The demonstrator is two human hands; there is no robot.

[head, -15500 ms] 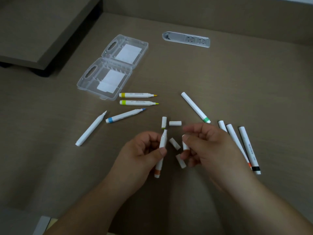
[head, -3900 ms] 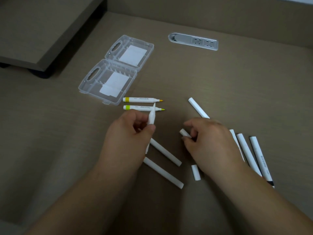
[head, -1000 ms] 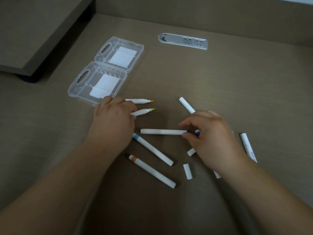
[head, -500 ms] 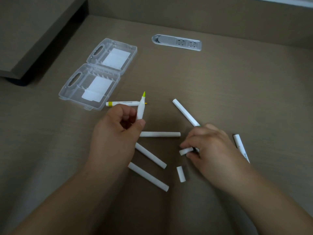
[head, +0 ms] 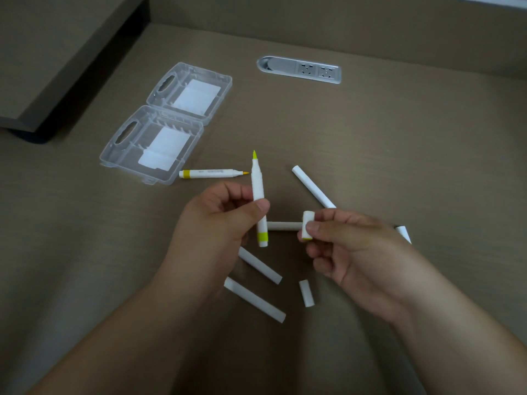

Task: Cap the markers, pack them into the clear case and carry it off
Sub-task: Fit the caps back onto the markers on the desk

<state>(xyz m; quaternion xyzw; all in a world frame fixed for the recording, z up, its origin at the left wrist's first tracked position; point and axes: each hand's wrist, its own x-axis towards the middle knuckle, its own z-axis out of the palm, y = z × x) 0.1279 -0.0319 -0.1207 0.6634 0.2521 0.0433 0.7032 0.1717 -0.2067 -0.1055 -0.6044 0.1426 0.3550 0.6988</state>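
Observation:
My left hand [head: 219, 223] grips an uncapped yellow-green marker [head: 257, 183] upright, tip pointing away from me. My right hand [head: 350, 249] pinches a white cap [head: 307, 225] between thumb and forefinger, a short way right of that marker. The clear case [head: 154, 143] lies open and flat at the upper left, holding no markers. An uncapped yellow marker [head: 212, 173] lies beside the case's near edge. Capped white markers lie on the desk: one between my hands [head: 283, 226], two below my left hand [head: 259, 265] [head: 253, 299], one further back [head: 312, 189]. A loose cap [head: 306, 293] lies under my right hand.
A grey socket strip [head: 299, 70] is set into the desk at the back. A raised shelf [head: 57, 58] stands at the far left. Another white marker [head: 403, 233] shows just past my right wrist.
My left hand has lifted the yellow-green marker off the desk and holds it upright. My right hand has picked up a cap and raised it toward the marker.

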